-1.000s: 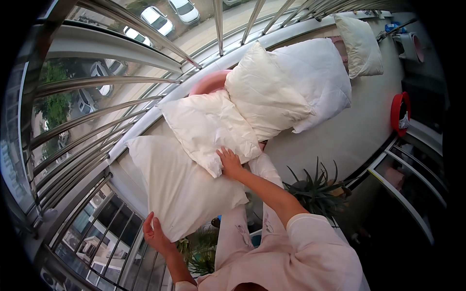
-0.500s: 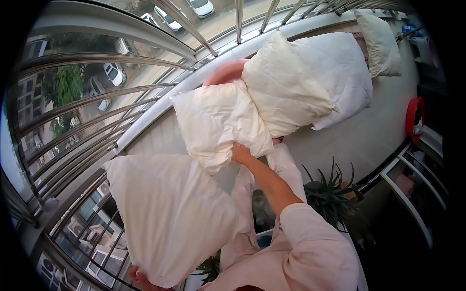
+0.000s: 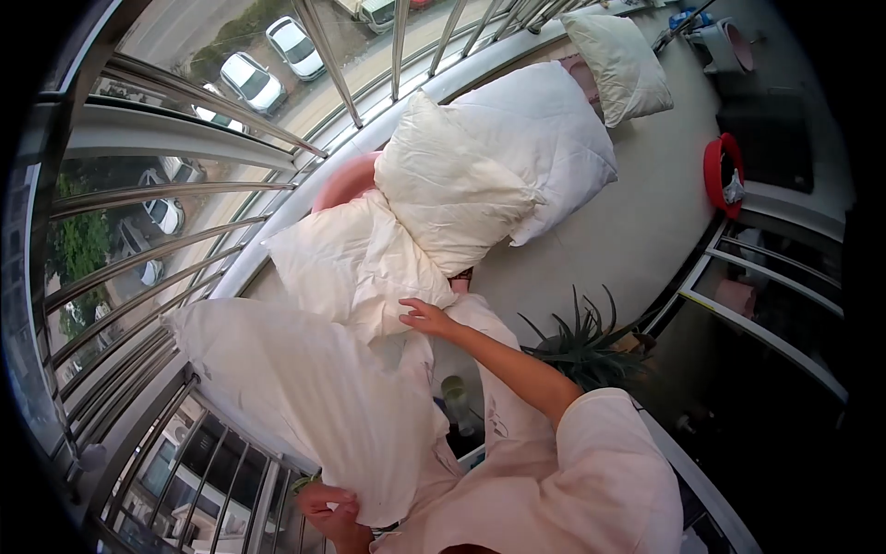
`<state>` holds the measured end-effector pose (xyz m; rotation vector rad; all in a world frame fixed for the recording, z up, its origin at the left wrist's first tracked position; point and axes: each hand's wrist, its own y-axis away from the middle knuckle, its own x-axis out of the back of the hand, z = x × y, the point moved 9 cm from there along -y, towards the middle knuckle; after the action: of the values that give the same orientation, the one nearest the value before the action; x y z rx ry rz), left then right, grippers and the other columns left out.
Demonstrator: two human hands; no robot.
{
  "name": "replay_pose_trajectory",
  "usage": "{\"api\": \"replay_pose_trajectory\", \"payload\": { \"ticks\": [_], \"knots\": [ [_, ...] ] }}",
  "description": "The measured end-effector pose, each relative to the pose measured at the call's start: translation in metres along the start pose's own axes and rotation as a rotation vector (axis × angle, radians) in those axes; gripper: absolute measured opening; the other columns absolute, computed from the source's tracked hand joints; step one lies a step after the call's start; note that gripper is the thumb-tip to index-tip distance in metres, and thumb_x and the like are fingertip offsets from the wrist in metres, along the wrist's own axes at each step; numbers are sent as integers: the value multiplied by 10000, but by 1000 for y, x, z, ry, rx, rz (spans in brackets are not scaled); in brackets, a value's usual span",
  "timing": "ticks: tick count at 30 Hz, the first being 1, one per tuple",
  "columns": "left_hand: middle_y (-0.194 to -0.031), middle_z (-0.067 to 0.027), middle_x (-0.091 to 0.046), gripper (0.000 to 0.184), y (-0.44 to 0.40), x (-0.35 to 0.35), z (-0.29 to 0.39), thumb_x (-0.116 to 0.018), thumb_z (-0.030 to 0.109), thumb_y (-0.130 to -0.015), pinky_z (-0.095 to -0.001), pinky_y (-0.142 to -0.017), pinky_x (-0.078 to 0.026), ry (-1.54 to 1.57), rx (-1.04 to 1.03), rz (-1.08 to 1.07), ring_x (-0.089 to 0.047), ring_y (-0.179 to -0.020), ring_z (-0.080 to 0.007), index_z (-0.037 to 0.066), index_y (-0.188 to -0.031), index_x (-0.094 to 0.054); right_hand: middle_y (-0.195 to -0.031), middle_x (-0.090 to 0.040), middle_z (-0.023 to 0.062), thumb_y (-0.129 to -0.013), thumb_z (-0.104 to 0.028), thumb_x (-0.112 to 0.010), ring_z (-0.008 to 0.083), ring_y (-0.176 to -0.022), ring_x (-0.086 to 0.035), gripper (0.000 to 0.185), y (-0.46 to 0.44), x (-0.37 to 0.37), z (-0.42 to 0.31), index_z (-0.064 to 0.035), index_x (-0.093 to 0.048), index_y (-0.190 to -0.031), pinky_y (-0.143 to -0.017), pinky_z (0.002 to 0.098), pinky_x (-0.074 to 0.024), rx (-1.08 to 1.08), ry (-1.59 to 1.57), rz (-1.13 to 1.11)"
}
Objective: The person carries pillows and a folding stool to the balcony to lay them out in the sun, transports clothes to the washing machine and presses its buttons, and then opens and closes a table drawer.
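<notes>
A large cream pillow (image 3: 305,392) hangs tilted at the near left, against my body and beside the railing. At its lower edge my left hand (image 3: 329,510) is closed with curled fingers, gripping the pillow's border; the fingertips are partly hidden. My right hand (image 3: 426,317) reaches forward with fingers apart, over the lower edge of a smaller crumpled cream pillow (image 3: 355,263). Whether it touches that pillow is unclear. Beyond lies another cream pillow (image 3: 452,185), overlapping a white pillow (image 3: 544,138).
Metal railings (image 3: 166,189) run along the left and far side. A pink basin (image 3: 346,183) is partly covered by pillows. Another pillow (image 3: 620,69) leans at the far end. A spiky potted plant (image 3: 591,346) and a red basin (image 3: 723,175) stand to the right.
My right hand has let go of the smaller pillow's edge and spread its fingers. My left hand has moved up and right with the large pillow, which has turned and folded. The view has swung right.
</notes>
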<state>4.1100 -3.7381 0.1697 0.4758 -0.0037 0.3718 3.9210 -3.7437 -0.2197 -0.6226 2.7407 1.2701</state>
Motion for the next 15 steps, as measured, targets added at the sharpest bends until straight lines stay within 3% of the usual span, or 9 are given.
{"api": "replay_pose_trajectory", "payload": {
  "ticks": [2,4,6,10,12,13,15],
  "knots": [
    [-615,-56,-537,110,-1,-85,10,-641,18,-580,-229,-540,-386,31,204,-373,-485,-550,-122,25,-665,-572,-1279,-364,79,-818,-406,-506,214,-1141,-387,570,26,33,-28,-115,-328,-1275,-928,325,-320,41,-140,57],
    [-651,-89,-613,213,14,-145,11,-634,-56,-645,-234,-450,-369,24,60,-963,-527,-492,-137,-4,-853,-634,-1344,-269,51,-852,-434,-427,187,-1199,-306,600,54,70,-45,-134,-219,-1328,-969,347,-251,71,-249,82],
    [-662,-75,-614,229,24,-197,20,-609,-73,-675,-236,-461,-370,153,68,-1102,-542,-516,-140,0,-891,-628,-1337,-285,62,-860,-428,-421,209,-1193,-331,584,73,116,-39,-133,-223,-1324,-958,356,-270,118,-462,161],
    [-701,-84,-620,201,61,-263,-29,-591,-26,-733,-235,-514,-409,271,273,-1325,-583,-596,-158,29,-924,-620,-1337,-273,76,-859,-442,-413,186,-1138,-361,618,116,222,-43,-73,-222,-1316,-971,352,-254,169,-323,346],
    [-725,-81,-620,188,86,-315,-46,-581,20,-767,-237,-558,-428,423,339,-1405,-595,-636,-186,48,-950,-613,-1349,-255,108,-831,-496,-423,220,-1206,-309,698,115,283,15,-39,-200,-1309,-977,396,-251,127,-821,287],
    [-731,-66,-616,156,104,-343,-54,-563,58,-784,-254,-552,-425,464,367,-1484,-589,-628,-189,67,-934,-605,-1349,-254,113,-829,-500,-425,223,-1207,-307,703,122,315,40,-35,-203,-1307,-979,397,-249,123,-914,327],
    [-733,-58,-608,106,125,-400,-60,-551,84,-783,-268,-560,-421,607,347,-1562,-585,-631,-195,74,-882,-587,-1348,-252,124,-823,-506,-428,228,-1209,-305,713,150,380,44,-25,-209,-1302,-982,398,-244,159,-810,524]
  ]
}}
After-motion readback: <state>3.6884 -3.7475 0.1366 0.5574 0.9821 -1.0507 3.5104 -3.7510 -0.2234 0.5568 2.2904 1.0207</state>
